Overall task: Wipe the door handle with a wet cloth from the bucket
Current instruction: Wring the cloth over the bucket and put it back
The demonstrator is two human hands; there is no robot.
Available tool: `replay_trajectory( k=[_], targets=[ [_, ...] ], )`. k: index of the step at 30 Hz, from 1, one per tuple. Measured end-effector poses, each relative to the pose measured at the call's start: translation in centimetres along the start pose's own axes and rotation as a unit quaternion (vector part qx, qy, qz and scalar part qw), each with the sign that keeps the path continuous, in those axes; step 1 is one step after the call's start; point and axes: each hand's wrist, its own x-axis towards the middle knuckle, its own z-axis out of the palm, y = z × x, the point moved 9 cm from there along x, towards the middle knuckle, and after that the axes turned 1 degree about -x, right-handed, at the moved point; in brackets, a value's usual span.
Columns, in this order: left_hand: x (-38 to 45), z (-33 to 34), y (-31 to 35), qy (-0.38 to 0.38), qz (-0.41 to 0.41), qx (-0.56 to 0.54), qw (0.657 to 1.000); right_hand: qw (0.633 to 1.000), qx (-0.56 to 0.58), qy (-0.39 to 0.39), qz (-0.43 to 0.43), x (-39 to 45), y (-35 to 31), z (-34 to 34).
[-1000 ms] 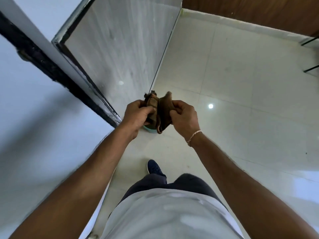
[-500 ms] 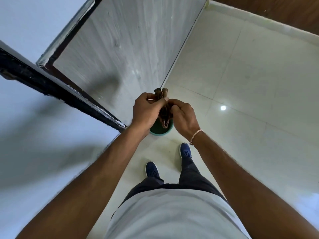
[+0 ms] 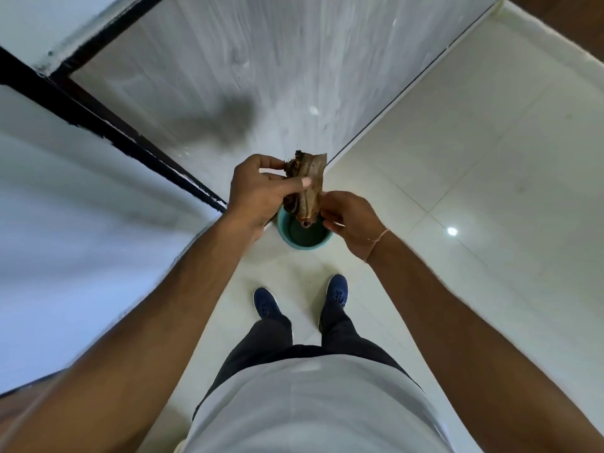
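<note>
A brown wet cloth (image 3: 309, 184) hangs rolled up between both hands, directly above a small teal bucket (image 3: 304, 235) on the floor. My left hand (image 3: 258, 191) grips the cloth's upper part with thumb and fingers. My right hand (image 3: 349, 219) pinches its lower end from the right. The bucket stands by the foot of the door frame, partly hidden behind the cloth and hands. No door handle is in view.
A pale grey door (image 3: 261, 70) stands open ahead, its black-edged frame (image 3: 108, 129) running diagonally on the left. White wall fills the left side. Glossy white floor tiles (image 3: 474, 178) spread to the right. My blue shoes (image 3: 336, 291) stand just behind the bucket.
The hands have untwisted and drawn apart, so the cloth has gone from a tight wrung bunch to a looser roll. The view has tilted further down; both shoes now show.
</note>
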Motion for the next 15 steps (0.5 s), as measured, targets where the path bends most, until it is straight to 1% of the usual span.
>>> replay_trajectory(
  k=[2,3,5,10,13,15],
  targets=[
    [0.2,-0.4,-0.5,-0.006,-0.021,-0.027,0.999,0.994,0.061,-0.077,0.054,0.4,0.6,1.4],
    [0.6,-0.8,-0.9,-0.002,-0.028,-0.033,0.999,0.991,0.080,-0.095,0.059,0.6,0.6,1.8],
    [1.5,-1.9,-2.2,0.017,-0.034,-0.031,0.999,0.991,0.079,-0.095,0.043,1.4,0.4,2.1],
    [4.7,-3.8,-8.2,0.066,-0.069,-0.019,0.995,1.000,-0.027,-0.001,0.016,4.9,1.6,1.1],
    [7.3,-3.3,-13.0,0.074,-0.087,-0.012,0.993,0.993,-0.108,0.046,-0.006,8.2,3.1,0.2],
    [9.3,-2.5,-16.6,0.073,-0.102,-0.017,0.992,0.981,-0.180,0.064,-0.016,10.2,4.1,-0.1]
  ],
)
